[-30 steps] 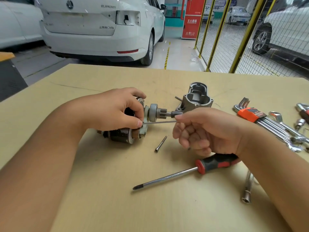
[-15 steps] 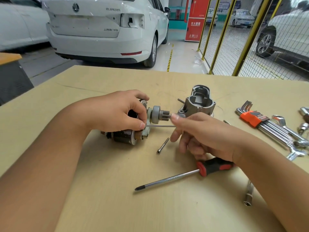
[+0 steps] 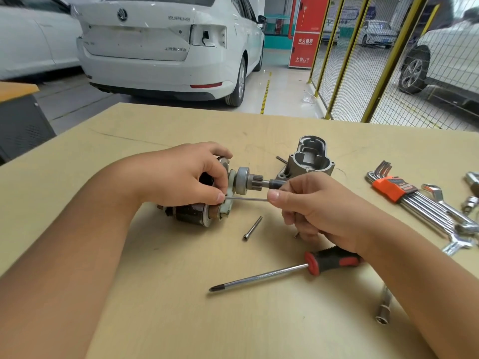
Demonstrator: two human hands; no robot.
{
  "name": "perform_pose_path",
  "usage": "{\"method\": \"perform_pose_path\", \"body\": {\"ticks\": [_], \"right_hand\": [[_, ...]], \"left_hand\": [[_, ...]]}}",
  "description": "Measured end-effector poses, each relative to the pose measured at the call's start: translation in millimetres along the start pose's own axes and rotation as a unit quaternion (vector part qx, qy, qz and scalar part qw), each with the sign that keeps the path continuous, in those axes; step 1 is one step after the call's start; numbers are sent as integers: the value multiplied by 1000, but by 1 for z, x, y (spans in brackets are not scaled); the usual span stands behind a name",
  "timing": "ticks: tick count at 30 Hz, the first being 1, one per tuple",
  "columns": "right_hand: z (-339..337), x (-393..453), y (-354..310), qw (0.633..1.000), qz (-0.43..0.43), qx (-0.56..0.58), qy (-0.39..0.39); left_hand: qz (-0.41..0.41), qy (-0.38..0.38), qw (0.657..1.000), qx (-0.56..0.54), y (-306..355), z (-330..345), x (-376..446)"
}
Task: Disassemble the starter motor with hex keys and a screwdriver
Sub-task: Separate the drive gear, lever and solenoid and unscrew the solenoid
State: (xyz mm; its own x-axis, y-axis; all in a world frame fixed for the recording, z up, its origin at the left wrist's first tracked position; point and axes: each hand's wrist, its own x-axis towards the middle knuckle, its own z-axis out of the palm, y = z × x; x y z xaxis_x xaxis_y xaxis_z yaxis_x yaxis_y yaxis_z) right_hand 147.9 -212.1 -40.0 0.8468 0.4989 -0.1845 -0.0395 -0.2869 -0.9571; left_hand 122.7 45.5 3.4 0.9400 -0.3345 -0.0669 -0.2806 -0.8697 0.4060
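Note:
The dark starter motor body (image 3: pixel 191 216) lies on its side on the table, its pinion gear (image 3: pixel 245 180) and shaft pointing right. My left hand (image 3: pixel 181 177) grips it from above. My right hand (image 3: pixel 311 206) pinches the end of a long thin through bolt (image 3: pixel 248 199) that sticks out of the motor's white end plate. A second long bolt (image 3: pixel 252 227) lies loose in front of the motor. The grey cast nose housing (image 3: pixel 308 161) stands apart behind my right hand. A Phillips screwdriver (image 3: pixel 282 272) with a black-red handle lies near my right wrist.
A hex key set in an orange holder (image 3: pixel 404 195) and several wrenches (image 3: pixel 461 229) lie at the right. A socket extension (image 3: pixel 383 309) lies by my right forearm. The tan table (image 3: pixel 155 307) ends ahead, with white cars and a yellow mesh fence beyond.
My right hand has shifted a little left along the through bolt while keeping its pinch; my left hand stays on the motor. The camera has tilted slightly.

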Motion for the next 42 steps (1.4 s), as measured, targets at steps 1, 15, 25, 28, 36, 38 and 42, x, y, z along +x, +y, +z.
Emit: {"method": "perform_pose_path", "body": {"ticks": [1, 15, 25, 28, 36, 38, 42], "right_hand": [[1, 0, 0, 999, -32, -19, 14], [0, -6, -8, 991, 110, 42, -63], [-7, -7, -4, 987, 30, 103, -116], [-4, -5, 1, 997, -29, 29, -58], [7, -5, -1, 993, -27, -107, 44], [8, -5, -5, 994, 50, -82, 43], [6, -6, -7, 989, 113, -95, 20]], "left_hand": [[1, -1, 1000, 0, 0, 0, 0], [1, 2, 1000, 15, -1, -1, -1], [-5, 4, 1000, 10, 0, -1, -2], [-6, 2, 1000, 8, 1, -1, -3], [-5, -3, 1000, 9, 0, -2, -2], [-6, -2, 1000, 9, 0, -2, -2], [-5, -2, 1000, 5, 0, -3, -2]]}}
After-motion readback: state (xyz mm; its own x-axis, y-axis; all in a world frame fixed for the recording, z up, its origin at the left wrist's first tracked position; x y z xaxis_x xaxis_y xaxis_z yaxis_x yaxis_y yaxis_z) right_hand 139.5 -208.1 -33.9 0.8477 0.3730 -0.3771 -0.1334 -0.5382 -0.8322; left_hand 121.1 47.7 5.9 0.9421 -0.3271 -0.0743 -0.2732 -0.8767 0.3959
